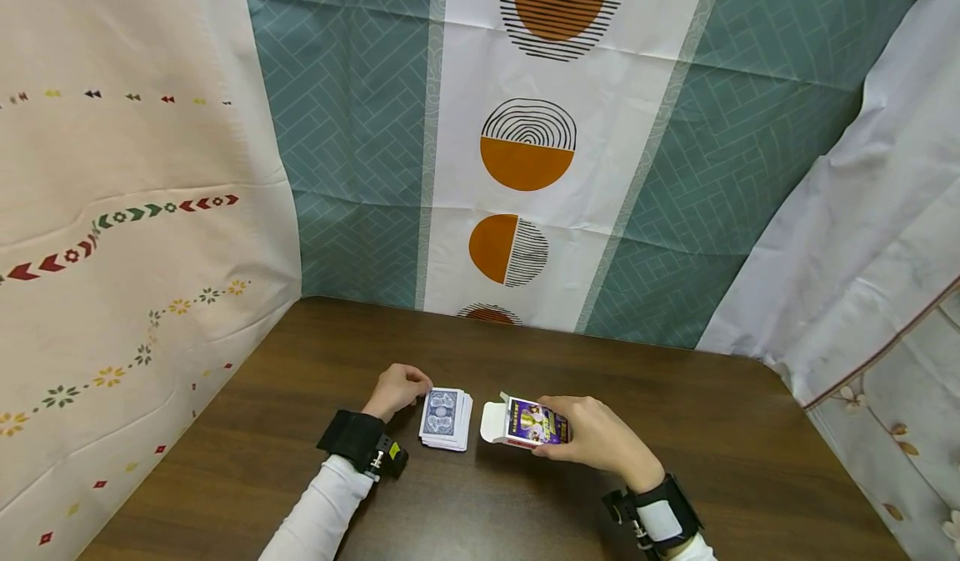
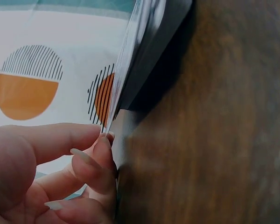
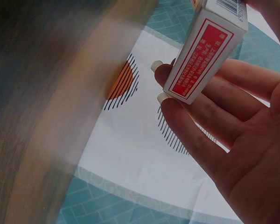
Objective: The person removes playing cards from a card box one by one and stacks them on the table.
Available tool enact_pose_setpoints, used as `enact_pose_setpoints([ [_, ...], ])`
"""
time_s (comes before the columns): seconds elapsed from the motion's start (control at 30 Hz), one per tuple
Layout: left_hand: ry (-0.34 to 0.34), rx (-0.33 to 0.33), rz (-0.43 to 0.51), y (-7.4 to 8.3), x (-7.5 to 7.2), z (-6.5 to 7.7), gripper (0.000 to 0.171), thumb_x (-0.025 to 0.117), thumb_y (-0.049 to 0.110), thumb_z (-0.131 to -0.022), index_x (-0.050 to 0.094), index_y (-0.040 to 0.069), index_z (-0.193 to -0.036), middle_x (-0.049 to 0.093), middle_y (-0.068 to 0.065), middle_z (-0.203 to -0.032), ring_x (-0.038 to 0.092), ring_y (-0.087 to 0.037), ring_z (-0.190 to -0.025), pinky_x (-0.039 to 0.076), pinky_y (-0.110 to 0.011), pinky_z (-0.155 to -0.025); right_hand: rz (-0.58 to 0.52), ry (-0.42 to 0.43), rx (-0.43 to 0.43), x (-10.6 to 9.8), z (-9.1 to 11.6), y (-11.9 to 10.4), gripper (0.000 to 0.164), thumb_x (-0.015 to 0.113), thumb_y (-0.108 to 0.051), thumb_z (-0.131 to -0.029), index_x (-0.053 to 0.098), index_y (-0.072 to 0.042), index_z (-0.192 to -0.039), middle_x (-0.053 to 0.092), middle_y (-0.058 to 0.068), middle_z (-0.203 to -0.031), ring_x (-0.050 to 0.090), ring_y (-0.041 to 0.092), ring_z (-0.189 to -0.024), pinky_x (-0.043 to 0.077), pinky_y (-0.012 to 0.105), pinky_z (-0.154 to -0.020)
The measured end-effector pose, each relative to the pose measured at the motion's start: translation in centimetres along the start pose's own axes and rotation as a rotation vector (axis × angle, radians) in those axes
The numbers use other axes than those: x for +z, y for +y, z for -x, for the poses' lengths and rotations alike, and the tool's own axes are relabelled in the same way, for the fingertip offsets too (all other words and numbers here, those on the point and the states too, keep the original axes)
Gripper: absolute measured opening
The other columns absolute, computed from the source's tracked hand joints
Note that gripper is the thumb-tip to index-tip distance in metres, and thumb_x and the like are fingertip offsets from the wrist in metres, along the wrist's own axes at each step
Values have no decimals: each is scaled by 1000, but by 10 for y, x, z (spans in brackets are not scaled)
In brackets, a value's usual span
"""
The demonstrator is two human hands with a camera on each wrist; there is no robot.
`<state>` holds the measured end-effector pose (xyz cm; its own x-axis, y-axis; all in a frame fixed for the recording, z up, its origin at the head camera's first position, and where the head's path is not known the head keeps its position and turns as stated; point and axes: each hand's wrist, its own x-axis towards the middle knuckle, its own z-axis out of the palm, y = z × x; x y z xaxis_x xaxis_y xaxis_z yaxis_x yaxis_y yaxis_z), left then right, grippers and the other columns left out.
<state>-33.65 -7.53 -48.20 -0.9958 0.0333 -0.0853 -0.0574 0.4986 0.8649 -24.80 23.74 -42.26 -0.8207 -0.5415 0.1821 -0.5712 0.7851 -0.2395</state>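
Note:
My left hand (image 1: 397, 390) pinches the far left corner of a deck of playing cards (image 1: 444, 419) between thumb and fingertips. The cards lie in a slightly uneven stack, blue patterned back up. Seen in the left wrist view, the deck's edge (image 2: 130, 60) rises from the pinching fingertips. My right hand (image 1: 596, 436) grips a purple card box (image 1: 536, 423) from its right side, thumb on the near side and fingers on the far side. The box's white flap stands open toward the deck. A red and white printed end of the box (image 3: 200, 60) faces the right wrist camera.
The brown wooden table (image 1: 315, 361) reaches back to a teal and white curtain (image 1: 360, 127) with orange circles. Patterned cream cloth (image 1: 150, 236) hangs along the left edge, and white cloth (image 1: 847, 236) along the right.

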Motion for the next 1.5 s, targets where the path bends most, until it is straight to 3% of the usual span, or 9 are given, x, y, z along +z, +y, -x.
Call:
enact_pose_setpoints([
  [0.17, -11, 21, -47, 3, 0, 2, 12, 66, 9, -87, 71, -1, -90, 65, -10, -84, 55, -16, -64, 41, -24, -57, -4, 0, -3, 2, 1, 1, 63, 79, -47, -76, 65, -4, -119, 70, 2, -103, 52, 2, -75, 44, 17, -64],
  [0.3, -3, 86, -127, 14, 0, 8, 15, 66, 12, -88, 68, -2, -93, 64, -11, -85, 55, -17, -66, 41, -26, -57, -7, 0, -3, 2, 1, 1, 63, 78, -47, -76, 65, -4, -119, 70, 2, -103, 52, 2, -75, 44, 17, -64],
  [0.4, -24, 159, -123, 28, 0, 15, 15, 66, 12, -88, 67, -1, -95, 65, -10, -86, 56, -18, -70, 42, -27, -59, -5, 5, -8, 1, 1, 1, 62, 78, -47, -76, 65, -4, -119, 70, 2, -103, 53, 2, -75, 45, 17, -64],
  [0.6, -202, 329, -43, 55, 12, 30, 11, 66, 13, -89, 71, 4, -93, 64, -5, -82, 53, -15, -74, 41, -27, -63, -14, 11, -10, -1, 0, 1, 63, 79, -47, -75, 65, -4, -119, 71, 3, -103, 54, 3, -75, 47, 17, -64],
  [0.77, -341, 387, -39, 63, 31, 40, 13, 68, 17, -89, 71, 4, -91, 60, 0, -76, 48, -12, -68, 37, -24, -59, -19, 14, -13, -1, 0, 2, 62, 78, -48, -76, 65, -5, -119, 71, 2, -102, 55, 2, -75, 47, 18, -65],
  [0.87, -362, 390, -42, 64, 40, 45, 16, 71, 20, -87, 71, 4, -88, 58, 2, -72, 46, -10, -65, 34, -22, -55, -12, 14, -15, -1, 1, 2, 62, 78, -49, -76, 65, -6, -119, 70, 1, -103, 54, 2, -76, 48, 18, -65],
  [1.2, -331, 356, -25, 65, 52, 56, 20, 72, 20, -85, 68, 2, -76, 41, 5, -61, 37, -10, -57, 27, -22, -52, -4, 13, -13, -1, 0, 0, 63, 78, -50, -76, 65, -7, -119, 71, 1, -105, 56, 2, -78, 51, 20, -69],
  [1.5, -365, 284, 42, 66, 54, 60, 22, 71, 17, -85, 73, -2, -74, 55, 5, -64, 43, -9, -59, 30, -22, -53, 15, 21, -17, -1, 1, -2, 62, 78, -49, -75, 65, -7, -119, 70, 1, -107, 56, 3, -80, 51, 22, -71],
])
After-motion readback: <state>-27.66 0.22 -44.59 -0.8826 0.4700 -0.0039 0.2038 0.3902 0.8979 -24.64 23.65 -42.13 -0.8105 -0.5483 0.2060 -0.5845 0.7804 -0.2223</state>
